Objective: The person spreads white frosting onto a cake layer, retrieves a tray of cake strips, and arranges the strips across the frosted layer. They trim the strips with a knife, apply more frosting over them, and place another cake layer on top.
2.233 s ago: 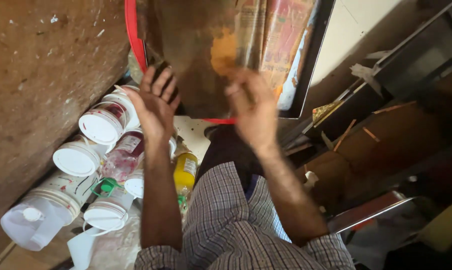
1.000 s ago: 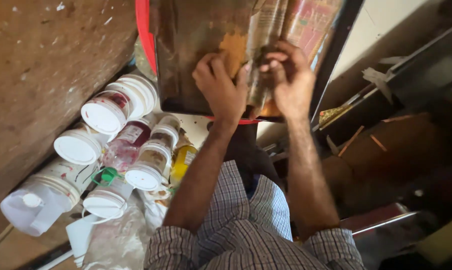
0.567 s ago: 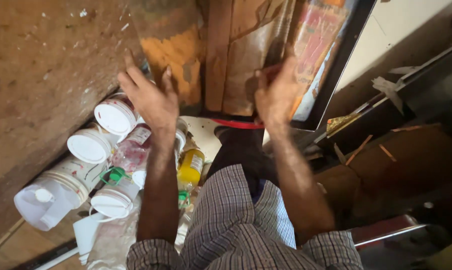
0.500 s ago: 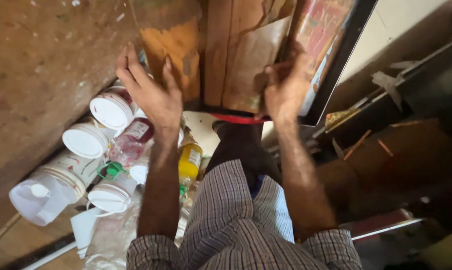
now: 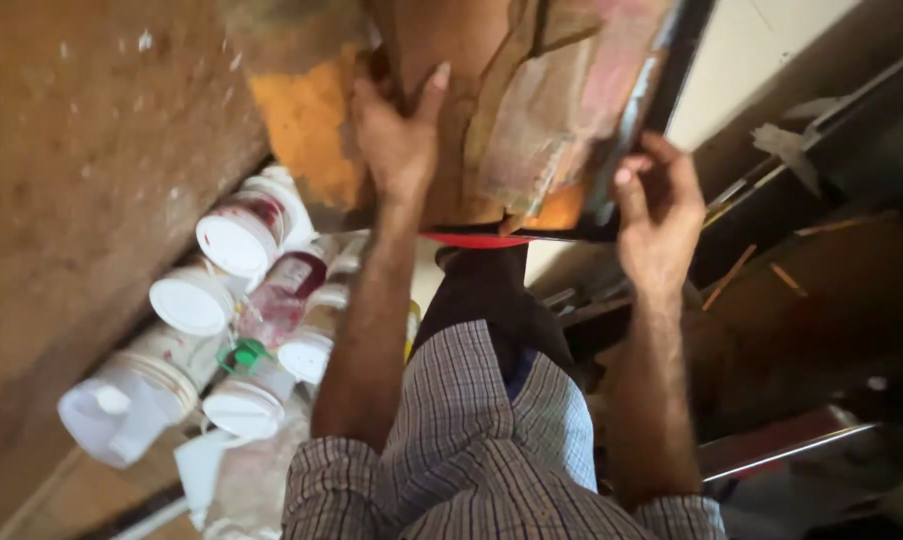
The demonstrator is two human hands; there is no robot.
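Seen from above, a person in a checked shirt [image 5: 482,460] works at a stack of worn boards [image 5: 532,110] leaning upright at the top centre of the frame. The left hand [image 5: 397,140] lies flat against the brown face of the stack, fingers spread and stretched upward, palm pressed to the surface rather than closed round anything. The right hand [image 5: 657,215], right of centre, is half curled, its fingers hooked on the dark frame edge [image 5: 672,70] of the outermost panel, thumb toward the boards; how firmly it grips cannot be told. A patch of orange paint [image 5: 302,125] marks the board just left of the left hand. A red rim [image 5: 477,240] shows under the bottom of the stack, between the two forearms. At lower left, beside a rough brown wall [image 5: 82,170], stand a cluster of white-lidded plastic jars [image 5: 237,240], a pink-stained bottle [image 5: 277,300], a green-capped bottle [image 5: 242,355] and a translucent jug [image 5: 122,410], close together and near the left forearm.
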